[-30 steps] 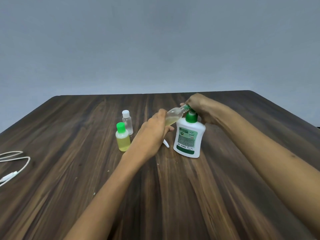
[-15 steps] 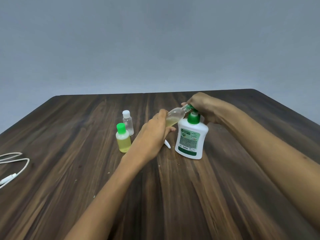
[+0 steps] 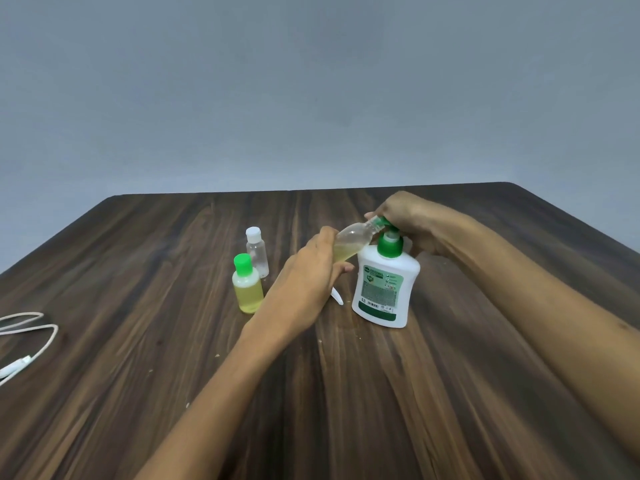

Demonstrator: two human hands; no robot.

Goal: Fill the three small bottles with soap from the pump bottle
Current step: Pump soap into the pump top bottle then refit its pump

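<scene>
The pump bottle (image 3: 384,289) stands upright just right of the tabletop's (image 3: 450,393) centre, well apart from every edge. The right hand (image 3: 408,220) lies curled over its green pump head. The left hand (image 3: 311,275) grips a tilted small bottle (image 3: 353,239), part filled with yellow soap, its mouth at the spout. Small bottles number three: the held one, a green-capped full one (image 3: 247,285) at 9 o'clock of the pump bottle, and a white-capped clear one (image 3: 257,251) just behind it. A small white piece (image 3: 337,296), perhaps a cap, lies beside the pump bottle. One white cable (image 3: 31,341) lies at the left edge. Bare wood spreads wide at 6 o'clock.
</scene>
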